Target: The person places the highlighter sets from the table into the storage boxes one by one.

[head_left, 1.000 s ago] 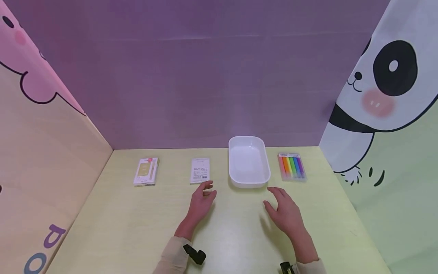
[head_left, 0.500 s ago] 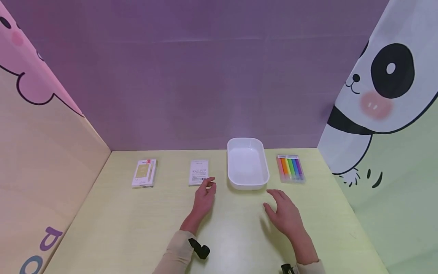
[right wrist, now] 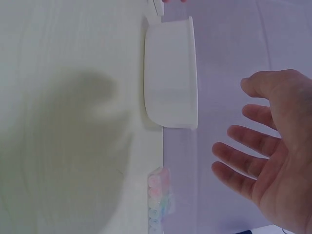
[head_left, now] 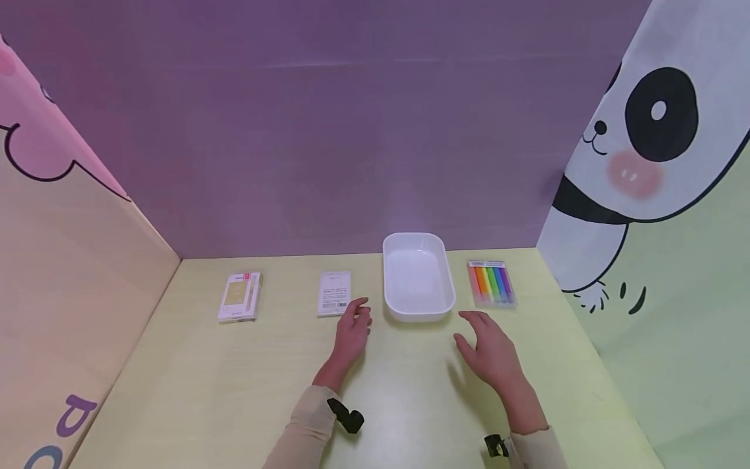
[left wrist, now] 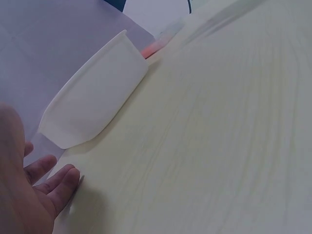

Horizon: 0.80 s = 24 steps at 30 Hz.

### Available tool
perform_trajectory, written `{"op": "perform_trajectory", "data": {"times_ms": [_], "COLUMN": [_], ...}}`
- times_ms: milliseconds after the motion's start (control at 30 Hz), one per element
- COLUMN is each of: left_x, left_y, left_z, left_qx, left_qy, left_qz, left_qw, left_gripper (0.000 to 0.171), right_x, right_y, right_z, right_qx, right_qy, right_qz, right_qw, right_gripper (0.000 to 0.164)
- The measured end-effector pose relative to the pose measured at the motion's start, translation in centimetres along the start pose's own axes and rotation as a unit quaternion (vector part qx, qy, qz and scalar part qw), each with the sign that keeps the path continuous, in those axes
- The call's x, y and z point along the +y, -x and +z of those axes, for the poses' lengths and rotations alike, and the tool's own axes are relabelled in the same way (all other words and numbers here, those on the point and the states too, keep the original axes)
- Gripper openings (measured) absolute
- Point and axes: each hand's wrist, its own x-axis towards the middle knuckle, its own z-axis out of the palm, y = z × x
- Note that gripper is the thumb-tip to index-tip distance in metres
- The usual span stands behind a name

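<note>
My left hand (head_left: 351, 333) hovers over the table just at the near right corner of a flat white printed box (head_left: 334, 293), its fingers relaxed and holding nothing. To the right stands a white plastic tub (head_left: 418, 312), seen from the side in the left wrist view. My right hand (head_left: 492, 352) is in front of the tub's near right corner, thumb and fingers spread with nothing between them; the right wrist view shows the same spread fingers (right wrist: 246, 158). Beyond that hand lies a clear pack of rainbow-coloured markers (head_left: 492, 285).
A white box with a gold panel (head_left: 239, 297) lies at the table's left. Behind the table (head_left: 193, 391) rises a purple backdrop (head_left: 351, 130). Side panels flank it, the right one printed with a panda (head_left: 656, 130).
My left hand has moved a little forward and right, its fingers now at the middle box's corner. My right hand stays nearly where it was; the head view has shifted slightly.
</note>
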Motion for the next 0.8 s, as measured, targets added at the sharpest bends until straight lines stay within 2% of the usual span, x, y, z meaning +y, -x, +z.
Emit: {"op": "perform_trajectory", "data": {"times_ms": [167, 400, 567, 800], "left_x": [0.1, 0.7, 1.3, 1.4], "left_y": [-0.9, -2.5, -3.5, -4.9], "left_z": [0.1, -0.5, -0.7, -0.1], "left_qx": [-0.014, -0.017, -0.033, -0.052], "left_qy": [-0.019, -0.054, -0.071, -0.094], "left_qz": [0.0, 0.013, 0.008, -0.001], "left_qw": [0.9997, 0.9983, 0.9969, 0.9942], "left_gripper": [0.036, 0.037, 0.038, 0.042], "right_x": [0.2, 0.0, -0.2, -0.2], "right_y": [-0.5, -1.5, -2.0, -3.0], "right_z": [-0.5, -1.3, -2.1, -3.4], "right_qx": [-0.007, -0.024, -0.036, -0.031], "right_qy": [0.007, -0.002, -0.013, -0.022], "right_qz": [0.01, 0.022, 0.034, 0.046], "right_qw": [1.0, 0.999, 0.999, 0.998], "right_gripper": [0.044, 0.044, 0.044, 0.044]}}
